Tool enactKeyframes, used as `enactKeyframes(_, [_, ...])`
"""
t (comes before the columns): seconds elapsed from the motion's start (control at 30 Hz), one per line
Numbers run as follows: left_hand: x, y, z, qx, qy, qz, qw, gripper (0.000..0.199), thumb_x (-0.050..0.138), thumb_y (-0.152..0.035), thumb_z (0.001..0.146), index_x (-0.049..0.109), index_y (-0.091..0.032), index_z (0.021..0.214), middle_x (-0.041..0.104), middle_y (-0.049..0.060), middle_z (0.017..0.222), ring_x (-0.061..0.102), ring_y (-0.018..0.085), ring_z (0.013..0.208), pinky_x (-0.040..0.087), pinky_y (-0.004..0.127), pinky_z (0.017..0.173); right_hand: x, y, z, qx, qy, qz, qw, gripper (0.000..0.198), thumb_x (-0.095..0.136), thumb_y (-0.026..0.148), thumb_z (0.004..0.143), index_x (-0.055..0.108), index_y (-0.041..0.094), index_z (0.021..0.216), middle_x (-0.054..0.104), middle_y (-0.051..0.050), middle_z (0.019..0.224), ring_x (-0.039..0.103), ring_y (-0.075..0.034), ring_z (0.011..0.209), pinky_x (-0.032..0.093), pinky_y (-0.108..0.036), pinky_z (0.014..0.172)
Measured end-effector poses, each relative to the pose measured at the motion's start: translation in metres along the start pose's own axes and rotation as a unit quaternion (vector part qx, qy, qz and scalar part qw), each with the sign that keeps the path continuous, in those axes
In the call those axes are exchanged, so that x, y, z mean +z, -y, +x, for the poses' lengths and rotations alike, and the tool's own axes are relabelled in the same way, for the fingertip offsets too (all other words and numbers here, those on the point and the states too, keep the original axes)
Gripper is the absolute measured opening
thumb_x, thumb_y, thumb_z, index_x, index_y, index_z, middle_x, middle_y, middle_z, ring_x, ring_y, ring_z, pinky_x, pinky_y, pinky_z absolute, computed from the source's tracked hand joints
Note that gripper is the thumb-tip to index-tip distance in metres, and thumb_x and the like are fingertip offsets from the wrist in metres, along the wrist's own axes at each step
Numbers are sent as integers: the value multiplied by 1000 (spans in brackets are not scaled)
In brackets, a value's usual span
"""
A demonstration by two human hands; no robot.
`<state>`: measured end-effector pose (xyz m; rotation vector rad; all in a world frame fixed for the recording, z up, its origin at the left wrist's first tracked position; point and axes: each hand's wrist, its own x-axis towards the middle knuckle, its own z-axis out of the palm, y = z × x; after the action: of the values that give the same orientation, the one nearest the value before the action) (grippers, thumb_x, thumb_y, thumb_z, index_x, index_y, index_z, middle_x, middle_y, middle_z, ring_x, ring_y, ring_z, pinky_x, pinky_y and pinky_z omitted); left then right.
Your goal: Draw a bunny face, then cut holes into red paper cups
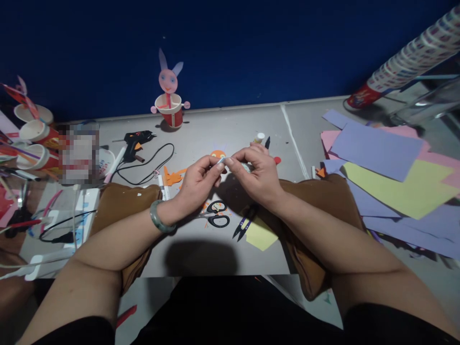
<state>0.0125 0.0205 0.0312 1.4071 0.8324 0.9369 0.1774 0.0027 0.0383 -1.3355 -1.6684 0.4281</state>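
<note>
My left hand [201, 178] and my right hand [259, 173] meet above the middle of the table, fingertips pinched together. Between them is a small pale bluish piece [222, 161], perhaps paper, mostly hidden by my fingers. Just behind lies an orange paper face with round eyes [217, 154], partly covered by my hands. Orange paper cutouts [174, 176] lie left of my left hand. Below my hands are black-handled scissors [218, 214] and dark thread snips [243, 227], beside a yellow paper piece [262, 235]. A white-capped bottle [259, 138] and a black marker [267, 142] lie behind my right hand.
A rabbit-faced paper cup [172, 115] stands at the back. Left are a black glue gun [138, 141] with its cord, more cups [38, 132] and power strips [84, 211]. Brown cushions [125, 206] lie under my forearms. Right are coloured paper sheets [377, 148] and stacked cups [406, 60].
</note>
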Motion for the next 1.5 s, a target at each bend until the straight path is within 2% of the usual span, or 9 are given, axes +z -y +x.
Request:
enactKeyframes(0.1, [0, 0, 2, 0, -15, -14, 1000, 32, 60, -48, 92, 59, -18, 82, 51, -5, 59, 46, 6, 54, 38, 22, 54, 1, 0, -2, 0, 14, 5, 1000, 21, 62, 41, 90, 64, 25, 76, 69, 3, 75, 61, -18, 78, 34, -46, 108])
enactKeyframes(0.27, [-1, 0, 6, -22, -38, -84, 995, 29, 67, -46, 88, 56, -18, 89, 62, -4, 71, 47, 3, 50, 37, 19, 49, 2, 0, -2, -3, 23, 12, 1000, 8, 61, 31, 87, 67, 26, 86, 73, 2, 85, 64, -20, 84, 34, -48, 108])
enactKeyframes(0.57, [-10, -3, 10, -61, -23, -105, 992, 27, 67, -42, 88, 54, -18, 89, 65, -3, 70, 46, 2, 46, 30, 17, 41, -1, 2, -1, 16, 45, 15, 999, 17, 62, 29, 86, 73, 24, 99, 72, -2, 84, 62, -21, 83, 43, -44, 93])
enactKeyframes(0.83, [-12, -8, 13, -79, -25, -115, 990, 26, 67, -39, 87, 52, -18, 83, 64, -3, 68, 43, 2, 43, 27, 17, 40, -1, -4, -1, 6, 35, -6, 999, 31, 66, 35, 85, 70, 25, 114, 73, -3, 87, 63, -23, 86, 42, -48, 96])
enactKeyframes(1.03, [-14, -8, 14, -85, -17, -119, 989, 27, 69, -40, 87, 52, -18, 82, 63, -4, 65, 40, 1, 42, 24, 18, 41, 0, -5, -1, 0, 38, -14, 999, 17, 66, 32, 83, 71, 26, 98, 70, 1, 81, 63, -21, 83, 37, -50, 105])
enactKeyframes(1.17, [-12, -7, 13, -79, -31, -86, 993, 29, 70, -40, 86, 51, -18, 82, 61, -4, 63, 40, 2, 43, 27, 18, 42, 1, -3, -2, 0, 28, -7, 1000, 15, 65, 30, 81, 70, 26, 95, 68, 2, 78, 61, -19, 80, 36, -50, 106])
enactKeyframes(1.3, [-9, -5, 11, -49, -38, -45, 997, 30, 70, -43, 86, 51, -19, 85, 61, -4, 65, 43, 3, 47, 30, 19, 44, 0, -1, -2, -4, 8, -9, 1000, 12, 65, 29, 78, 69, 25, 89, 62, 3, 72, 59, -18, 75, 37, -50, 105])
enactKeyframes(1.5, [-8, -4, 9, 14, -67, 32, 997, 29, 69, -42, 87, 52, -19, 83, 60, -2, 71, 56, 8, 64, 43, 22, 60, 0, 1, -2, -5, 1, -13, 1000, 12, 64, 26, 76, 68, 25, 87, 57, 5, 67, 56, -17, 69, 37, -49, 105])
